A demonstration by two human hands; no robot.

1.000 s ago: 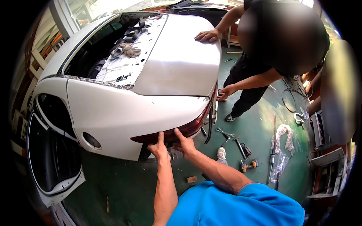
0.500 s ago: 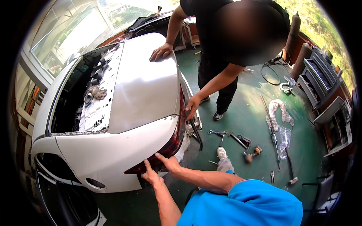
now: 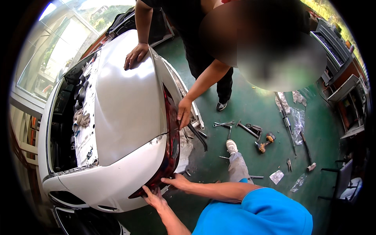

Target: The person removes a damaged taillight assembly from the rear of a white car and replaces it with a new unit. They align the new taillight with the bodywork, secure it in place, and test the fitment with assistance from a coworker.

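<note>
A dark red tail light [image 3: 172,154] curves along the rear corner of a white car body [image 3: 125,182]. My left hand [image 3: 155,199] is at its lower tip, one digit against the lens and the other fingers partly hidden at its lower edge. Just right of it, my right hand [image 3: 179,183] holds the same edge, a fingertip on the red lens. Higher up, a co-worker's hand [image 3: 184,112] touches the lamp's outer side. The co-worker's other hand [image 3: 136,56] lies flat on the trunk lid [image 3: 123,98].
On the green floor [image 3: 211,160] lie wrenches [image 3: 224,124], a hammer [image 3: 248,129], a yellow-black power drill [image 3: 266,142], a long rod [image 3: 287,123] and plastic wrap [image 3: 298,123]. A glove [image 3: 82,118] rests on the car's rear shelf. The co-worker stands beyond the car's rear. At right is a chair [image 3: 342,178].
My view has shifted, so the car appears lower and turned. Both my hands stay at the lamp's lower end. The co-worker leans further over, one hand still on the trunk lid.
</note>
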